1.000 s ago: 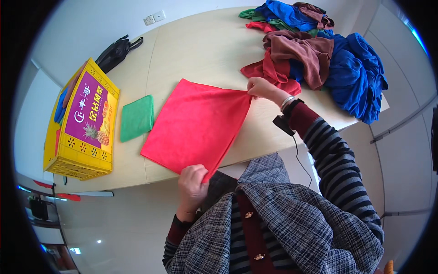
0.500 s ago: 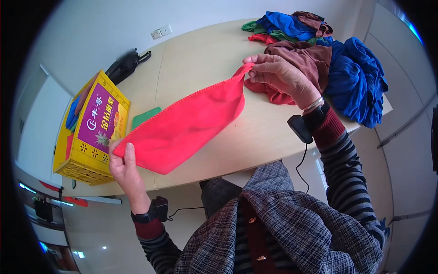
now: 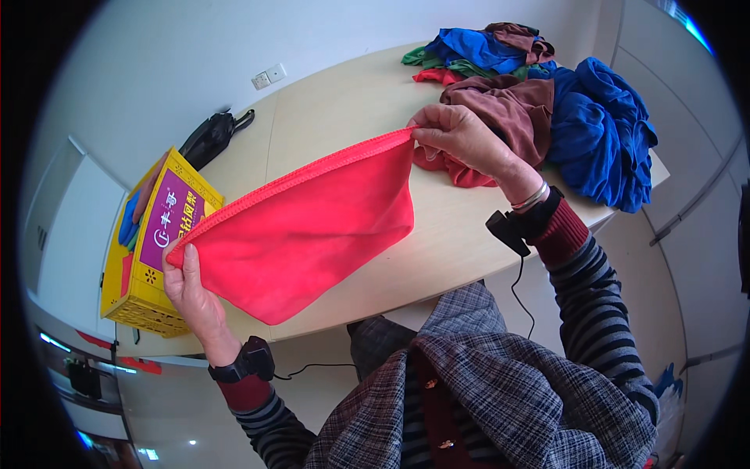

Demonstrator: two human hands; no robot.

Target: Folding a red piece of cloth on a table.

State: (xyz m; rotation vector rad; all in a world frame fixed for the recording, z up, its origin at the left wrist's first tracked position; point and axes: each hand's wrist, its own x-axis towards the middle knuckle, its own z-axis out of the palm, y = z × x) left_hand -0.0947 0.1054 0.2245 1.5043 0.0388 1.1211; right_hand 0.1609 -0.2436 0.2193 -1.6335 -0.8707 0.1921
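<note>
I see a yellow box [image 3: 152, 250] with a purple label at the surface's [image 3: 344, 117] left edge. My left hand [image 3: 191, 285] and right hand [image 3: 461, 141] each pinch a corner of the red cloth [image 3: 312, 230], stretched above the bare middle; heaped cloths [image 3: 547, 94] crowd the right.

The red cloth [image 3: 312, 227] is a plain, soft piece of fabric with a stitched hem along its top edge. It is lifted off the table and stretched taut between two pinched corners: one at about 9 o'clock of the cloth, low and near the yellow box, the other at about 2 o'clock, higher and near the pile of clothes. The hem runs straight between them, slanting upward to the right. Below it the cloth hangs doubled, sagging to a point at 6 o'clock.
</note>
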